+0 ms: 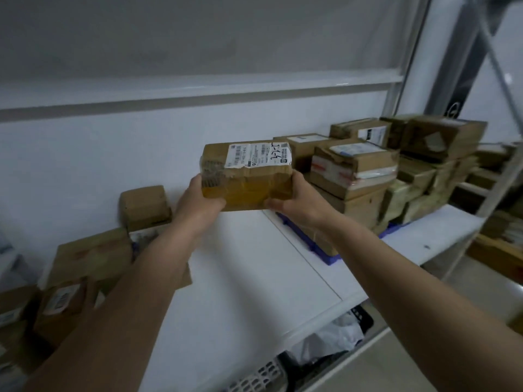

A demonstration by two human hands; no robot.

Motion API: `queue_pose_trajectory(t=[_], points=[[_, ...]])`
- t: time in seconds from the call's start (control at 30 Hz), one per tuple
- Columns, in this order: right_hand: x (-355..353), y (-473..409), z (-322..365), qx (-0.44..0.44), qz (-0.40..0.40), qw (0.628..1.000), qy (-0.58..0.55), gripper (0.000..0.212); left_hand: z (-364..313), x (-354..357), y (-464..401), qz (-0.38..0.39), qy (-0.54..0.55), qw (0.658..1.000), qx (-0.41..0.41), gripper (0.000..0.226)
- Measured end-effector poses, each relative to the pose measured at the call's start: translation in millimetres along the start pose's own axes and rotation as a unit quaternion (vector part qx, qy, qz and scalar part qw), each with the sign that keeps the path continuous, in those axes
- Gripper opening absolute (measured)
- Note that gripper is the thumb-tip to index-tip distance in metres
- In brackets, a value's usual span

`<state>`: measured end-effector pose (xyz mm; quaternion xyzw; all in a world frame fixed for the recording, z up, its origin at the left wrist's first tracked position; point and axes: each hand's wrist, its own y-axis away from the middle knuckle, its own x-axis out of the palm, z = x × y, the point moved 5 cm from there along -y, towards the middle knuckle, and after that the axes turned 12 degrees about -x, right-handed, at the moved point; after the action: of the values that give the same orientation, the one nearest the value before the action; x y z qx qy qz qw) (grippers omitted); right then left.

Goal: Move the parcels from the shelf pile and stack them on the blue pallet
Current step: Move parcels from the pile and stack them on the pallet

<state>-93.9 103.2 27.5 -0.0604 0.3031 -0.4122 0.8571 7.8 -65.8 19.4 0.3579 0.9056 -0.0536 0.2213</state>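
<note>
Both forearms reach forward and up from the bottom corners, bare, nearly straight, converging on one cardboard parcel [246, 173] held in the air above the white shelf [249, 267].

The parcel lies flat with its long axis running left to right across the view. Its top face carries a white shipping label [259, 155] with handwriting at the right end, and clear tape wraps the front face.

The left hand [198, 200] grips the parcel's left end, fingers curled around the side and out of sight, thumb under the front lower edge. The right hand [294, 197] clasps the right end, thumb pressed along the bottom front edge, fingers hidden behind the box.

Just right of the held parcel, a stack of parcels [396, 171] sits on the blue pallet [319, 244], which rests on the shelf. To the left, the shelf pile [85, 267] of brown boxes lies against the wall, partly hidden by the left forearm.
</note>
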Motion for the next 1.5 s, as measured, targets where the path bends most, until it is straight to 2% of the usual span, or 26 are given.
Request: queue_pose_trajectory(t=[0.2, 0.4, 0.67, 0.93, 1.23, 1.33, 1.5], points=[[-125, 21, -10, -0.009, -0.022, 0.999, 0.03, 0.073, -86, 84, 40, -0.016, 0.026, 0.997, 0.076, 0.052], [-244, 40, -33, -0.011, -0.044, 0.999, 0.028, 0.064, -149, 174, 68, 0.026, 0.039, 0.992, 0.121, 0.041], [-357, 40, -94, 0.01, -0.118, 0.993, -0.024, 0.063, -210, 282, 78, 0.093, 0.033, 0.985, 0.142, 0.048], [-414, 3, -153, 0.015, -0.19, 0.981, 0.039, 0.054, -247, 354, 32, 0.108, 0.027, 0.983, 0.146, 0.062], [-440, -88, -197, 0.028, -0.173, 0.982, 0.07, 0.05, -269, 393, -44, 0.053, -0.019, 0.99, 0.128, 0.063], [-445, -110, -211, 0.02, -0.186, 0.978, 0.092, 0.053, -269, 403, -58, 0.033, -0.055, 0.99, 0.122, 0.074], [-448, -134, -226, 0.014, -0.167, 0.975, 0.143, 0.05, -268, 415, -75, 0.012, -0.133, 0.987, 0.094, 0.119]])
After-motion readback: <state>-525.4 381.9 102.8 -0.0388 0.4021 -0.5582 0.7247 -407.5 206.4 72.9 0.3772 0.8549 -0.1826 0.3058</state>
